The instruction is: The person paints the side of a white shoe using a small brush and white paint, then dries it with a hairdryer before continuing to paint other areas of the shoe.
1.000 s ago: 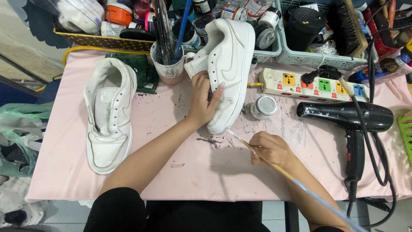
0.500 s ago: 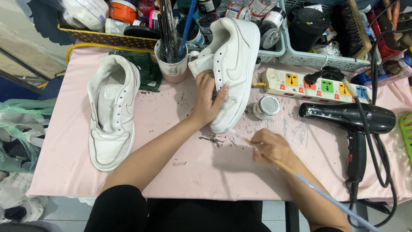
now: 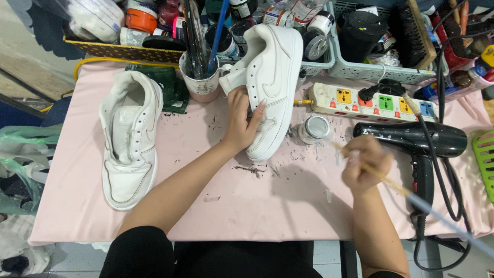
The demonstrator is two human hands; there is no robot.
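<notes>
A white sneaker (image 3: 270,87) is held tipped on its side near the middle of the bench (image 3: 267,206), which is covered in a pink, paint-flecked cloth, with the toe pointing toward the near edge and the heel raised toward the back. The left hand (image 3: 242,121) is pressed against the sneaker's side, the fingers curled around the edge by the lacing and the thumb laid along the upper. A long, thin paintbrush (image 3: 401,188) is pinched in the right hand (image 3: 364,163), which is blurred and raised just above the bench, to the right of the sneaker and apart from it; the brush's pale tip is directed toward a small open jar of white paint (image 3: 314,128) that stands just beside the sneaker's toe end. A second white sneaker (image 3: 128,139) is laid flat, opening up, at the left side of the bench, well apart from both hands. Behind the held sneaker, a cup of brushes (image 3: 200,80) is set, and a white power strip (image 3: 373,102) with coloured sockets is stretched out to its right. A black hair dryer (image 3: 411,139) is laid on the bench just behind the right hand, its cord trailing over the near edge. Baskets of paint pots (image 3: 360,72) are lined along the back of the bench.
</notes>
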